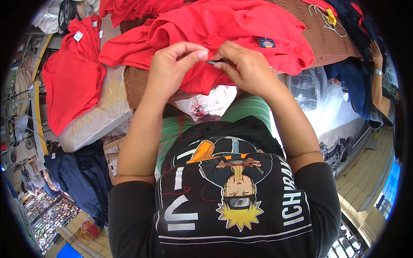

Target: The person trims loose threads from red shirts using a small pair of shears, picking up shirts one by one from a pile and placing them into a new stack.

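Left hand: upper centre of the frame, over the red garment; the left hand [174,62] is narrowed, thumb and forefinger together. Whether a thread lies between the tips cannot be told.
Right hand: just right of the left hand; the right hand [245,66] pinches a small dark tool [213,62] between thumb and fingers, its end directed to the left.
Hand spacing: fingertips near each other, with a narrow gap.
Red garment: the red garment [198,28] lies in folds across the upper centre, beneath and beyond both hands; a dark label [266,42] shows on its right part.
Work surface: a brown cover [333,41], visible at upper right under the garment.
Hanger: a white hanger [318,10] with a yellow piece, upper right.
Left side: a second red garment [73,81] on a plastic-wrapped package [92,124]; a navy garment [81,180] below it.
Right side: a clear plastic bag [305,88]; at the edge, a co-worker's arm [377,81] with a wristwatch.
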`<state>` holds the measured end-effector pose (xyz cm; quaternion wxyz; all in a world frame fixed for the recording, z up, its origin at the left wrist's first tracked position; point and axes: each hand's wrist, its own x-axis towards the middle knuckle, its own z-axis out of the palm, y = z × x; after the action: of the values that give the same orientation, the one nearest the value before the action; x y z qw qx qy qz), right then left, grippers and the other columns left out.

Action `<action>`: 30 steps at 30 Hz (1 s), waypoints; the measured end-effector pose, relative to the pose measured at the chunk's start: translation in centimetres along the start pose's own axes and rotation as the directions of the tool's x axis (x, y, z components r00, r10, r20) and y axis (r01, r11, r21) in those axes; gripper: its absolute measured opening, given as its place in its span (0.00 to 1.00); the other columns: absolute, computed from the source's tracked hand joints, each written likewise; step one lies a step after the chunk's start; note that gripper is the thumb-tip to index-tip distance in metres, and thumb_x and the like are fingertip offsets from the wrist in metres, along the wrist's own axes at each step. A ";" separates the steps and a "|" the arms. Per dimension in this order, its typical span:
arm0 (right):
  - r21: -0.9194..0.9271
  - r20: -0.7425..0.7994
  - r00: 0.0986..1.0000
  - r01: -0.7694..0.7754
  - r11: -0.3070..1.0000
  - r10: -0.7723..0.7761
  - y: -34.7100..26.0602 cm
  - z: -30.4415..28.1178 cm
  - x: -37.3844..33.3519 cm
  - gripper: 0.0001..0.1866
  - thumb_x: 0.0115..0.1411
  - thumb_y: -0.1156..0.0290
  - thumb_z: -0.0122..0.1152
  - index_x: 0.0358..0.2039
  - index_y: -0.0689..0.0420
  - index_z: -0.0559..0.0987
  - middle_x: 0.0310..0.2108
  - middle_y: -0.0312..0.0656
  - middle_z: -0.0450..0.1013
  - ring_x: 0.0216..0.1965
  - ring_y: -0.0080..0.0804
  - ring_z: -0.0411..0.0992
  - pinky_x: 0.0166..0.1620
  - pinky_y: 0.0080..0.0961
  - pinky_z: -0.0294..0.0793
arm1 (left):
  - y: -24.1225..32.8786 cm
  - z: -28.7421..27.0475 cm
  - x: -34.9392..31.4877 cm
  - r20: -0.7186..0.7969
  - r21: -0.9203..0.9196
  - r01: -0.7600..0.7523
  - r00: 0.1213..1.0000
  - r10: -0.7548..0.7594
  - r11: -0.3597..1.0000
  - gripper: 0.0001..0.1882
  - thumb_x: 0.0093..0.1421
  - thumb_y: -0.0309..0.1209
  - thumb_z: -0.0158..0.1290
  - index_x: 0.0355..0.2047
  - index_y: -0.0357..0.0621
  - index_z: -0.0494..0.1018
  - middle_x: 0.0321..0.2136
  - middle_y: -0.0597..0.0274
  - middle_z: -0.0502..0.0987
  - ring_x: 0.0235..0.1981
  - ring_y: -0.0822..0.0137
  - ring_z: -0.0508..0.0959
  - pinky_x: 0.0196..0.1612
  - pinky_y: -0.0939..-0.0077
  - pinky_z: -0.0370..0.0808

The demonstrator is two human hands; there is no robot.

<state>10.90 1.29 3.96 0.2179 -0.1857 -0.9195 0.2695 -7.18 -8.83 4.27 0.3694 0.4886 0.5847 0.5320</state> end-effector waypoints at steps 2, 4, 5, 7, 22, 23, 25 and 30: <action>-0.028 -0.020 1.000 -0.022 0.999 0.022 0.5 -0.3 -0.3 0.09 0.56 0.67 0.60 0.35 0.56 0.74 0.34 0.44 0.73 0.35 0.46 0.74 0.36 0.38 0.73 | 2.9 -2.2 -0.7 0.527 0.049 0.110 0.841 -0.119 0.993 0.08 0.59 0.28 0.56 0.36 0.35 0.78 0.33 0.59 0.81 0.35 0.71 0.79 0.42 0.79 0.75; -0.013 -0.086 0.995 -0.056 0.998 0.055 1.7 -0.9 -0.8 0.09 0.56 0.68 0.60 0.36 0.55 0.75 0.34 0.44 0.73 0.35 0.46 0.74 0.36 0.37 0.73 | 7.0 -4.2 -1.9 0.851 0.224 -0.279 0.523 -0.048 0.934 0.09 0.59 0.28 0.54 0.38 0.37 0.78 0.35 0.55 0.81 0.36 0.66 0.80 0.43 0.70 0.76; 0.031 -0.112 0.987 -0.109 0.994 0.112 1.6 -1.6 -1.0 0.09 0.58 0.72 0.61 0.39 0.58 0.76 0.33 0.40 0.74 0.33 0.32 0.76 0.36 0.27 0.72 | 8.8 -4.7 -2.7 0.929 -0.044 -0.449 0.311 0.203 0.892 0.11 0.60 0.30 0.53 0.40 0.39 0.77 0.37 0.57 0.80 0.37 0.67 0.80 0.41 0.72 0.75; 0.097 -0.139 0.978 -0.142 0.985 0.155 2.2 -2.5 -1.0 0.09 0.59 0.72 0.61 0.40 0.58 0.76 0.33 0.39 0.75 0.32 0.27 0.74 0.35 0.25 0.72 | 12.3 -5.8 -4.9 0.745 -0.648 -0.460 -0.214 0.632 0.607 0.14 0.60 0.34 0.52 0.44 0.42 0.75 0.41 0.59 0.78 0.37 0.69 0.79 0.37 0.76 0.75; 0.170 -0.088 0.941 -0.310 0.936 0.327 2.7 -3.3 -2.2 0.16 0.52 0.61 0.68 0.35 0.59 0.77 0.26 0.42 0.72 0.29 0.36 0.72 0.34 0.32 0.71 | 12.2 6.5 -6.5 0.769 -0.382 -0.456 0.325 0.550 0.804 0.09 0.59 0.34 0.52 0.39 0.48 0.75 0.40 0.65 0.73 0.38 0.65 0.73 0.35 0.71 0.73; 0.165 -0.095 0.945 -0.294 0.941 0.312 3.1 -3.1 -2.2 0.16 0.51 0.61 0.68 0.34 0.58 0.77 0.24 0.43 0.71 0.27 0.38 0.71 0.32 0.33 0.70 | 12.1 9.5 -7.7 0.626 -0.462 -0.514 0.388 0.676 0.723 0.08 0.59 0.34 0.51 0.37 0.47 0.74 0.41 0.63 0.72 0.40 0.64 0.73 0.37 0.69 0.73; 0.069 -0.070 0.950 -0.300 0.952 0.304 3.8 -3.1 -2.8 0.16 0.51 0.60 0.68 0.34 0.57 0.77 0.24 0.43 0.71 0.26 0.40 0.71 0.32 0.34 0.70 | 14.1 14.3 -10.0 0.460 -0.544 -0.522 0.468 0.754 0.656 0.09 0.59 0.35 0.49 0.35 0.45 0.73 0.40 0.60 0.71 0.41 0.62 0.72 0.38 0.67 0.71; -0.101 0.028 0.962 -0.267 0.958 0.271 4.7 -5.4 -3.9 0.10 0.51 0.71 0.60 0.35 0.56 0.77 0.31 0.46 0.76 0.34 0.46 0.75 0.36 0.36 0.74 | 19.0 19.3 -10.6 0.162 -0.659 -0.643 0.386 0.908 0.391 0.08 0.52 0.30 0.49 0.20 0.40 0.72 0.24 0.60 0.74 0.23 0.60 0.73 0.29 0.67 0.70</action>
<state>17.97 5.42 4.17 0.1509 -0.3137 -0.9019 0.2556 17.21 -14.82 18.96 0.3088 0.7173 -0.0076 0.6246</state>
